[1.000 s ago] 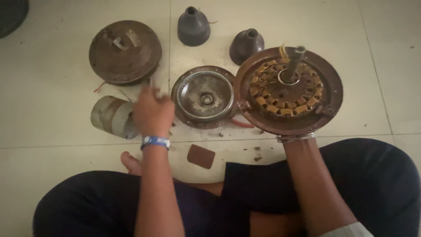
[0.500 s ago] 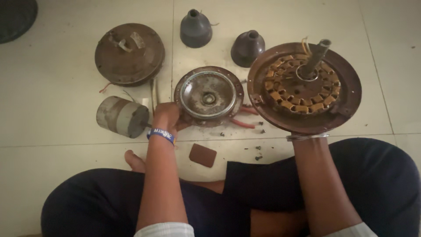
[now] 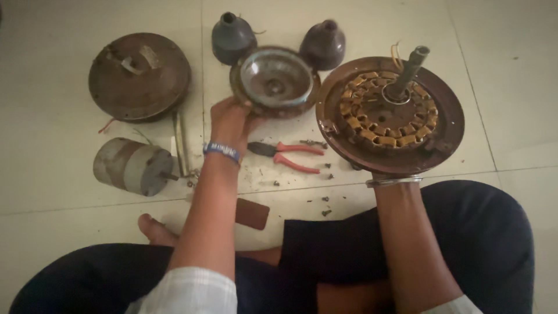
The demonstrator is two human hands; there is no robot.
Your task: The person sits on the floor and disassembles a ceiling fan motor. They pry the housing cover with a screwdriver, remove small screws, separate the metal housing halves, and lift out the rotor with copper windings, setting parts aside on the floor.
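Head view shows us mid-teardown: our left hand (image 3: 231,121) grips the round silver-lined metal cover (image 3: 274,81), tilted off the floor, while our right hand (image 3: 388,172) supports the brown motor housing with copper windings (image 3: 389,113) from below, fingers hidden. Red-handled pliers (image 3: 285,156) lie between.

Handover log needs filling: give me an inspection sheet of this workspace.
Surface: pale tiled floor, specks of dirt.
Job's things: bowl-shaped metal cover lifted at its rim; round motor body with copper windings and shaft held up.
Clutter: domed cover, grey cylinder, two cone caps, red-handled pliers, loose screws, brown pad.
Grippers: left hand grips cover; right hand hidden under motor.
Cables: wire ends on motor.
Surroundings: person's crossed legs.
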